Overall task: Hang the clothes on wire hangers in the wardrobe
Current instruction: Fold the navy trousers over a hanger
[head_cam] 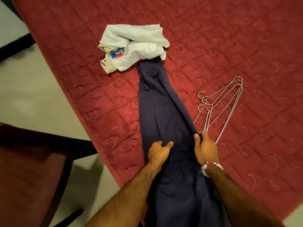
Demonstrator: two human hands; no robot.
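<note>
Navy trousers [157,102] lie stretched lengthwise on the red quilted bed [229,38]. Left hand [159,151] is on their near half, fingers curled into the cloth. Right hand [205,148] pinches their right edge. Wire hangers [221,105] lie stacked just right of the trousers. The pile of white clothes [136,46] covers the trousers' far end. Dark chair [32,169] stands left of the trousers, off the bed.

No words, brands or numbers can be read. The crumpled white shirt [141,51] bears a blue and red print [115,54], but its folds hide whatever it shows.
</note>
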